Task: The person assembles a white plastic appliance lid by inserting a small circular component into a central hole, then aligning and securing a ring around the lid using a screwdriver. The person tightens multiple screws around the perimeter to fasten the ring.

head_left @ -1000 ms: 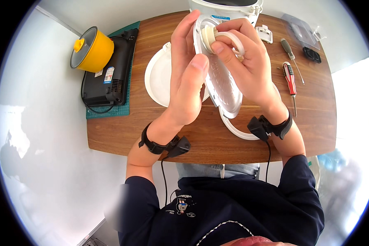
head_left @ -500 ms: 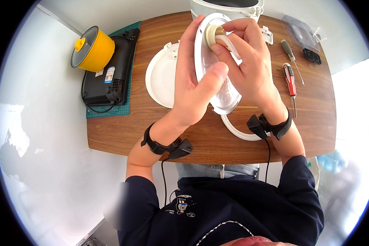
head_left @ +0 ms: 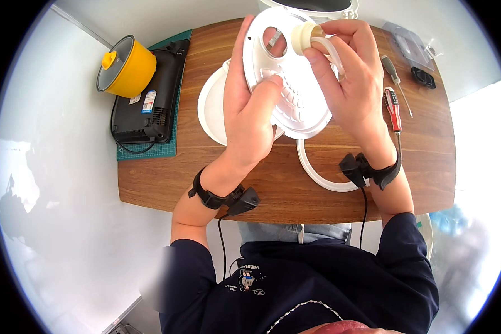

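My left hand (head_left: pixel 249 122) grips a round white plastic cover (head_left: pixel 313 92), tilted up above the table, with its thumb over the slotted moulding on the face. A round hole is cut through the cover near its top. Beside that hole, my right hand (head_left: pixel 355 83) pinches a cream-coloured flanged sleeve (head_left: pixel 301 39) between thumb and fingers. A curved white strip (head_left: pixel 334 53) also shows at the right fingers; whether it joins the sleeve I cannot tell. The sleeve stands in front of the cover, out of the hole.
Below the cover lie a white round lid (head_left: pixel 210 108) and a white ring (head_left: pixel 312 171). A white appliance body (head_left: pixel 317 14) stands at the back. Two screwdrivers (head_left: pixel 393 106) lie on the right; a yellow pot (head_left: pixel 132 69) and black appliance (head_left: pixel 156 111) are on the left.
The cover has turned to face me more and shifted left. The cream sleeve has come away from it toward the right in my right hand, and the round hole now shows.
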### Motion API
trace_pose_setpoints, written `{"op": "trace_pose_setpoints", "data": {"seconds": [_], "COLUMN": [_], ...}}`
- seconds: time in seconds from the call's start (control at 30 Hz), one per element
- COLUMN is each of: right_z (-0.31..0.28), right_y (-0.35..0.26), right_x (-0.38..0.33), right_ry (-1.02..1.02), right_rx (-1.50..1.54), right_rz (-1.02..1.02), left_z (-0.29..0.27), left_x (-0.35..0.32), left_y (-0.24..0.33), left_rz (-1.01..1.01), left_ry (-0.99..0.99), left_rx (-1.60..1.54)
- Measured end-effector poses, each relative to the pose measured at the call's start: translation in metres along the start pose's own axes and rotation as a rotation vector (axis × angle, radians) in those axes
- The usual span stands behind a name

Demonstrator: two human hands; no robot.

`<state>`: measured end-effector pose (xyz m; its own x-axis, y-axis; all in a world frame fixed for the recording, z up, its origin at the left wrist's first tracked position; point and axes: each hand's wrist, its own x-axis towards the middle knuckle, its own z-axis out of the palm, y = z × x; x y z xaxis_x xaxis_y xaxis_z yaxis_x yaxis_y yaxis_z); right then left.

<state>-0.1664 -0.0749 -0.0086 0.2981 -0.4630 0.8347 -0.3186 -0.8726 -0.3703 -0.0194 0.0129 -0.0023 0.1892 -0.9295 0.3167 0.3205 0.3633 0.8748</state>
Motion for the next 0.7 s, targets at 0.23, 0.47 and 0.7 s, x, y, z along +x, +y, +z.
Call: {"op": "trace_pose_setpoints", "data": {"seconds": [0.23, 0.47, 0.7], "right_z": [-0.0004, 0.0043, 0.0000], "right_y": [0.0084, 0.0030, 0.0063], "right_x": [0.0014, -0.0003, 0.0024], "right_ry": [-0.015, -0.040, -0.034], "right_rx": [-0.015, 0.057, -0.061], "right_rz": [0.020, 0.037, 0.053], "left_z": [-0.0019, 0.0038, 0.0034], "left_x": [0.0025, 0.0013, 0.0050], "left_y": [0.0023, -0.0007, 0.0033], "left_rz": [0.038, 0.025, 0.054], "left_ry": [0.015, 0.057, 0.106], "left_rx": [-0.132, -0.022, -0.024]}}
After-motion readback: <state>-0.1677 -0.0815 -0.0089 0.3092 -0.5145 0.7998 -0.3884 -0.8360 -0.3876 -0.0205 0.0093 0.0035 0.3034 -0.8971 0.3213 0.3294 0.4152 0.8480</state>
